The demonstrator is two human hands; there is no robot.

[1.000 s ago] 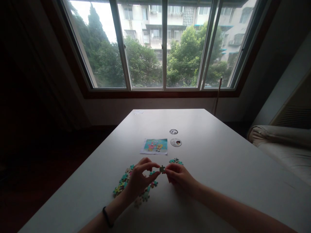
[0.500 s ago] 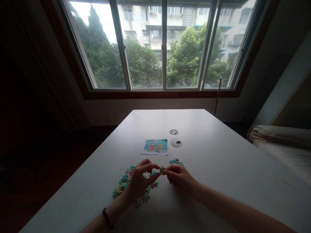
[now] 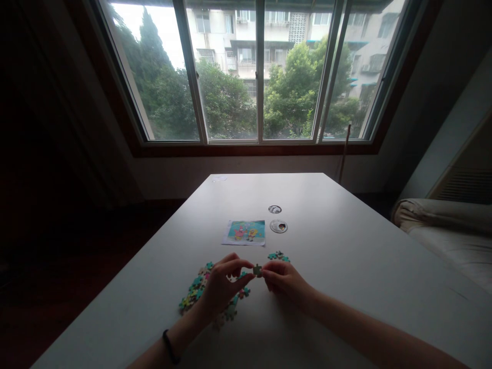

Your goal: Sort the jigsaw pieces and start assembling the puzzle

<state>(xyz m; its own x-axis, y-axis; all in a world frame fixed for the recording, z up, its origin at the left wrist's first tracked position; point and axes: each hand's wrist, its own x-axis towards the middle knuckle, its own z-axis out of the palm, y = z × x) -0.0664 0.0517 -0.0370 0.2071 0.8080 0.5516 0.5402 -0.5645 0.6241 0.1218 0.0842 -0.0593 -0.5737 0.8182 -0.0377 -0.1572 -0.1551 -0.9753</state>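
Between my two hands is a small greenish jigsaw puzzle piece (image 3: 257, 270), raised above the table. My left hand (image 3: 225, 279) pinches its left side between thumb and forefinger. The fingertips of my right hand (image 3: 286, 279) grip its right side. Beneath and around my left hand spreads a pile of loose puzzle pieces (image 3: 191, 295) in teal, yellow, pink and pale tones, partly hidden by that hand and wrist. Just beyond my right hand lies a smaller cluster of pieces (image 3: 278, 255). A picture sheet (image 3: 246, 232) with cartoon figures lies flat past both hands.
Two round, shiny flat items (image 3: 279, 226) lie right of the picture sheet, one behind the other. The white table (image 3: 346, 246) narrows toward a window. A thin stick (image 3: 345, 154) leans by the far wall, and a pale couch (image 3: 434, 225) stands to the right.
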